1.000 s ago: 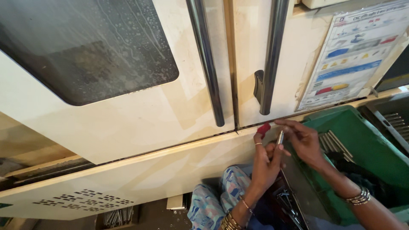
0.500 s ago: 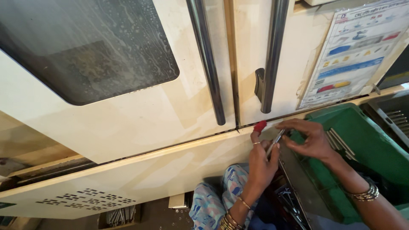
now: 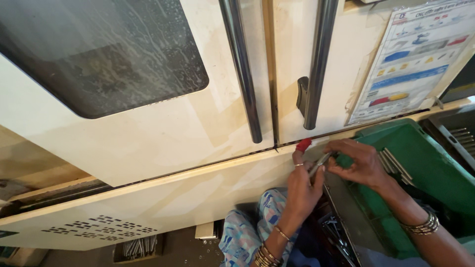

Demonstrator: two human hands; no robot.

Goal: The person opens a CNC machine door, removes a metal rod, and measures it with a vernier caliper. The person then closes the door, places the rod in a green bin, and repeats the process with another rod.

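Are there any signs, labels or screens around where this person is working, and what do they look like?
Poster: stuck on the cream machine panel at upper right, above the green crate; a tilted white rectangle with blue, red and yellow bands and small pictures.
Dark window: upper left in the machine door, rounded and smeared; a glass pane, not a screen.

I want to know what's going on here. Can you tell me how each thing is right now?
Cream machine doors: shut.
Thin metal rod: held by both hands.
Left hand: gripping rod.
Right hand: pinching rod.
Green plastic crate: open, rods inside.
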